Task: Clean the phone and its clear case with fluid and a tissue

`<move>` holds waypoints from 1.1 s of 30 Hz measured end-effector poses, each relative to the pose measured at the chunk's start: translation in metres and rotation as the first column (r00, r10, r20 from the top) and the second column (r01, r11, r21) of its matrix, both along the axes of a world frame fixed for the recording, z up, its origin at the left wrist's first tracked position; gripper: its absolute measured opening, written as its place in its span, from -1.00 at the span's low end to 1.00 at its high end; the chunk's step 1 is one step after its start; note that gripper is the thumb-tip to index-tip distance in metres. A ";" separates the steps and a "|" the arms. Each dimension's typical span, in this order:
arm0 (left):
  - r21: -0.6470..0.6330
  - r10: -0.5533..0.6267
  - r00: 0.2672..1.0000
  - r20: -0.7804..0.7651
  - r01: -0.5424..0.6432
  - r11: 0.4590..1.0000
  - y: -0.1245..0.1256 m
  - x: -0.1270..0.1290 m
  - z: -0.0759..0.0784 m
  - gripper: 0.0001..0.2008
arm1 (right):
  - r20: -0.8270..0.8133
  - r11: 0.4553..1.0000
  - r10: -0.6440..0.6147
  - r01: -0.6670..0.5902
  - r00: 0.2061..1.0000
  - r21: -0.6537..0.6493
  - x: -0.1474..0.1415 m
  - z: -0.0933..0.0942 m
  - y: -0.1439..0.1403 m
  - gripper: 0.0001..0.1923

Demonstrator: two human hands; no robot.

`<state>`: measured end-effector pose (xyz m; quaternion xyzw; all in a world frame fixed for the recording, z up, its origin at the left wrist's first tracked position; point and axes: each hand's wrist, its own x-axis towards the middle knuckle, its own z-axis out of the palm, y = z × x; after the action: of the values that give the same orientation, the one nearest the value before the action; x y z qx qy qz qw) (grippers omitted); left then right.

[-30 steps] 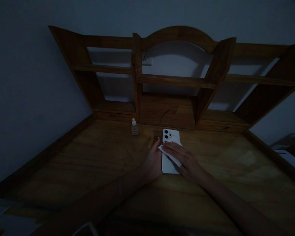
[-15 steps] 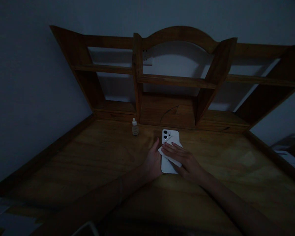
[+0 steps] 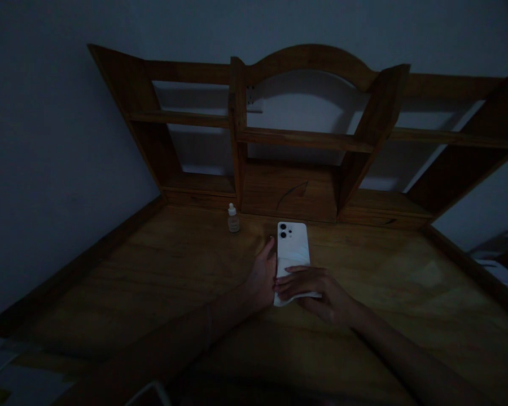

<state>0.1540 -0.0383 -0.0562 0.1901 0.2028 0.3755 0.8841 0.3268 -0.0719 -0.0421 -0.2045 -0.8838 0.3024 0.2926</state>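
Note:
A white smartphone (image 3: 293,243) stands back side up over the desk, its dark camera lenses at the upper left. My left hand (image 3: 260,282) grips its left edge, thumb pointing up along the side; the other fingers are hidden behind or under the phone. Over the phone's lower half lies a thin white wipe (image 3: 281,300), with a corner hanging past the bottom edge. My right hand (image 3: 319,287) presses this wipe down with its fingers bent across it. Whether the phone touches the desk I cannot tell.
Behind the phone, to the left, a small dropper bottle (image 3: 233,221) with a white top stands upright on the wooden desk (image 3: 186,254). A wooden shelf unit (image 3: 305,138) rises at the back, against the wall. A socket (image 3: 254,99) shows through it. The room is dim.
My right hand has slid the wipe down the phone's back toward its bottom edge, baring the area below the lenses. My left hand keeps its hold on the phone's side.

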 end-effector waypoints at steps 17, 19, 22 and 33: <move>0.022 -0.043 0.995 0.089 0.041 0.999 -0.002 0.003 0.007 -0.62 | -0.159 0.973 -0.184 0.202 0.970 0.108 0.011 0.000 0.005 -0.69; 0.030 -0.044 0.994 0.100 0.041 0.999 -0.002 0.003 0.007 -0.63 | -0.178 0.961 -0.228 0.251 0.957 0.117 0.015 0.000 0.008 -0.69; 0.033 -0.044 0.995 0.094 0.041 0.999 -0.002 0.004 0.005 -0.65 | -0.232 0.933 -0.316 0.346 0.920 0.099 0.020 0.002 0.009 -0.66; 0.028 -0.083 0.996 -0.038 0.084 0.996 -0.006 0.002 0.001 -0.65 | -0.312 0.833 -0.516 0.552 0.798 0.034 0.023 -0.002 0.010 -0.69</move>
<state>0.1565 -0.0443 -0.0549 0.2185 0.2053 0.3375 0.8923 0.3496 -0.0622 -0.0445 -0.3806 -0.7542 0.1792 0.5042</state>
